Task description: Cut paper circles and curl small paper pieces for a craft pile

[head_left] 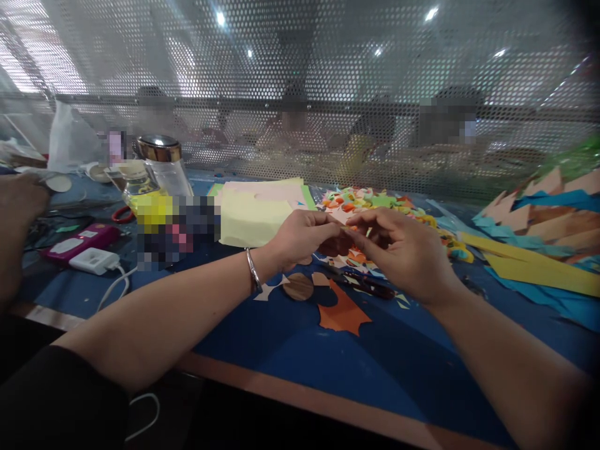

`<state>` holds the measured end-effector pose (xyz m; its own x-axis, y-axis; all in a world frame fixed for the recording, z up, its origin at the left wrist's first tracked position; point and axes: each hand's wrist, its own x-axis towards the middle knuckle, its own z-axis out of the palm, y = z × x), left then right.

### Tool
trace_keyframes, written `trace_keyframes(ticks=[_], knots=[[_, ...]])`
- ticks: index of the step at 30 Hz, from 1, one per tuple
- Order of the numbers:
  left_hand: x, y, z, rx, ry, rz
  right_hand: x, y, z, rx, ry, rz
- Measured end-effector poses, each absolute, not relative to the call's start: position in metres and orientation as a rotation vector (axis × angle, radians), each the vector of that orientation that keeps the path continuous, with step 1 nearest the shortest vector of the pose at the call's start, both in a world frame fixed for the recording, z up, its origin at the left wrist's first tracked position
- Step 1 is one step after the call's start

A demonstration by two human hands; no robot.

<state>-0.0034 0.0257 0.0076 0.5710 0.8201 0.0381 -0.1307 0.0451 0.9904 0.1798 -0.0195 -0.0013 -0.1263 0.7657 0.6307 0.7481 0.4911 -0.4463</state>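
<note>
My left hand (304,234), with a silver bangle on its wrist, and my right hand (407,250) meet over the blue table. Thumb and fingers of both are pinched together at the tips. Whatever lies between them is too small to make out. Behind and below the hands spreads a pile of coloured paper pieces (375,199), mostly orange, yellow and green. Nearer to me lie an orange paper offcut (344,315), a round wood-grain disc (298,286) and a pale paper scrap (269,291). Dark-handled scissors, it seems, (375,286) rest under my right hand.
Pale yellow paper sheets (250,215) are stacked behind my left forearm. On the left stand a lidded glass bottle (166,172) and a magenta power strip (79,242) with a white charger (95,260). Folded coloured paper (539,231) fills the right. Another person's hand (21,200) shows far left.
</note>
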Motion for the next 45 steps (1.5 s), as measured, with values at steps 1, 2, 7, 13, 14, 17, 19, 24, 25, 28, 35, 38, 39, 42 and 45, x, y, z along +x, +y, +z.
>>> trace_keyframes(ticks=[1,2,7,13,14,17,19,24,25,28,35,38,39,42,45], knots=[[-0.004,0.026,0.008,1.333,0.657,0.802,0.18,-0.019,-0.002,-1.247,-1.887,0.038],[-0.004,0.027,0.008,1.328,0.654,0.791,0.18,-0.019,-0.002,-1.237,-1.893,0.057],[-0.004,0.03,0.006,1.279,0.63,0.755,0.18,-0.018,-0.002,-1.255,-1.863,0.188],[-0.005,0.035,-0.004,1.384,0.592,0.731,0.179,-0.021,0.001,-1.259,-1.81,0.28],[-0.005,0.036,-0.006,1.401,0.591,0.736,0.179,-0.021,0.002,-1.252,-1.805,0.289],[-0.007,0.038,-0.008,1.429,0.568,0.755,0.179,-0.021,0.003,-1.266,-1.798,0.291],[-0.009,0.039,-0.008,1.445,0.552,0.77,0.18,-0.021,0.004,-1.286,-1.802,0.294],[-0.011,0.042,-0.005,1.543,0.542,0.748,0.18,-0.02,0.004,-1.288,-1.787,0.341],[-0.012,0.042,-0.005,1.552,0.541,0.749,0.181,-0.02,0.004,-1.284,-1.783,0.35],[-0.012,0.044,-0.004,1.554,0.528,0.745,0.181,-0.02,0.005,-1.275,-1.773,0.389],[-0.016,0.048,0.0,1.599,0.477,0.696,0.182,-0.02,0.006,-1.268,-1.757,0.467],[-0.017,0.048,0.001,1.64,0.469,0.684,0.184,-0.019,0.005,-1.273,-1.753,0.488],[-0.017,0.048,0.002,1.658,0.466,0.689,0.184,-0.019,0.004,-1.279,-1.752,0.492],[-0.017,0.047,0.004,1.71,0.48,0.69,0.185,-0.018,0.004,-1.285,-1.756,0.494],[-0.02,0.047,0.006,1.812,0.502,0.678,0.185,-0.019,0.005,-1.287,-1.769,0.503]])
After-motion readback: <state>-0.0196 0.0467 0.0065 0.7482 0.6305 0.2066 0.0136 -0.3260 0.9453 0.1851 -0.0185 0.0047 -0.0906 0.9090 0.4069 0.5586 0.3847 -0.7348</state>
